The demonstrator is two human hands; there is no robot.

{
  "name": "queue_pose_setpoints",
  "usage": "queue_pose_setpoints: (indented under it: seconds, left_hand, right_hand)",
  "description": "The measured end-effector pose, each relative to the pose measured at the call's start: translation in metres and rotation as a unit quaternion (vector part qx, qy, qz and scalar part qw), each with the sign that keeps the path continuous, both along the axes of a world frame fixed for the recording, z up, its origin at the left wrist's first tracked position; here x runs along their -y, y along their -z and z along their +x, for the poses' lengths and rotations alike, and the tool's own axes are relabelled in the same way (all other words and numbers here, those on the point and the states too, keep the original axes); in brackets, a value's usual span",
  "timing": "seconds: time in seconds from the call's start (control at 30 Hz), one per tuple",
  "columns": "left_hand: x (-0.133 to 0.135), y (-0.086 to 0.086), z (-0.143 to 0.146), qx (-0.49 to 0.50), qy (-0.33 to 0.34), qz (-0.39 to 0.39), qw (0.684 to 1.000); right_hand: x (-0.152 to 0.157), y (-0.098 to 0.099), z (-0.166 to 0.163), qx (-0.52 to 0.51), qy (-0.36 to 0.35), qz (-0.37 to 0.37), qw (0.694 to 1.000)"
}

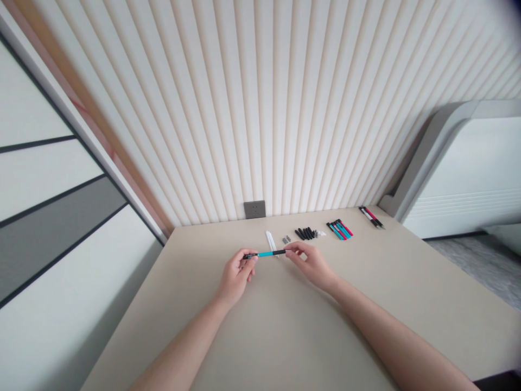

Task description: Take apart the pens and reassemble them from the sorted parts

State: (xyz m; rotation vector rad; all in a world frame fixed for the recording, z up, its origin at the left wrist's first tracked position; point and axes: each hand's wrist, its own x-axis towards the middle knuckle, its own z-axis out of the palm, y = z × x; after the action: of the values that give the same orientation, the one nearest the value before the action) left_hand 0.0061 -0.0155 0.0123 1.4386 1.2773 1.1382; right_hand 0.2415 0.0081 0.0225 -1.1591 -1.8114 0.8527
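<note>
A blue ballpoint pen with black ends is held level above the table between my two hands. My left hand is closed round its black clip end. At the other end, the fingertips of my right hand pinch the tip of the black grip. Just behind the pen lie several thin white refills, partly hidden by it. To their right are small grey springs or metal pieces, then a row of black rubber grips with small white and grey parts beside them.
Several blue and red pen barrels lie farther right on the beige table. Pens, red and white with black ends, rest near the back right corner. A ribbed wall with a dark socket rises behind; a white panelled cabinet stands left.
</note>
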Motion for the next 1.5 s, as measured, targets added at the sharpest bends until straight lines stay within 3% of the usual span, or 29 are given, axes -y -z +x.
queue_pose_setpoints:
  seconds: [0.23, 0.43, 0.73, 0.87, 1.03, 1.13, 1.4, 1.5]
  left_hand:
    - [0.001, -0.002, 0.001, -0.012, 0.013, 0.015, 1.0]
    - [0.003, -0.004, 0.001, -0.023, 0.018, 0.024, 0.999]
    - [0.002, -0.003, 0.0, -0.006, 0.008, -0.006, 1.0]
    - [-0.001, 0.0, -0.001, 0.029, 0.004, -0.013, 0.999]
    - [-0.003, 0.003, -0.003, 0.049, -0.006, 0.002, 0.999]
    - [-0.003, 0.002, -0.003, 0.042, 0.004, 0.009, 0.999]
    - [-0.002, 0.003, -0.003, 0.043, 0.004, 0.007, 0.999]
    - [-0.002, 0.005, -0.003, 0.05, 0.004, -0.002, 0.999]
  right_hand:
    - [0.004, 0.005, -0.002, 0.048, 0.003, -0.011, 0.999]
    - [0.002, 0.015, -0.003, 0.028, -0.028, -0.075, 0.996]
    - [0.002, 0.014, -0.003, 0.042, -0.012, 0.043, 0.998]
    - [0.003, 0.015, -0.003, 0.042, -0.003, 0.063, 0.997]
    - [0.005, 0.013, -0.002, 0.061, -0.042, 0.062, 0.995]
    - [0.005, 0.012, -0.001, 0.066, -0.053, 0.027, 0.996]
    - [0.004, 0.012, -0.006, -0.037, -0.066, -0.185, 0.98]
    - [0.005, 0.014, -0.007, -0.023, -0.037, -0.147, 0.988]
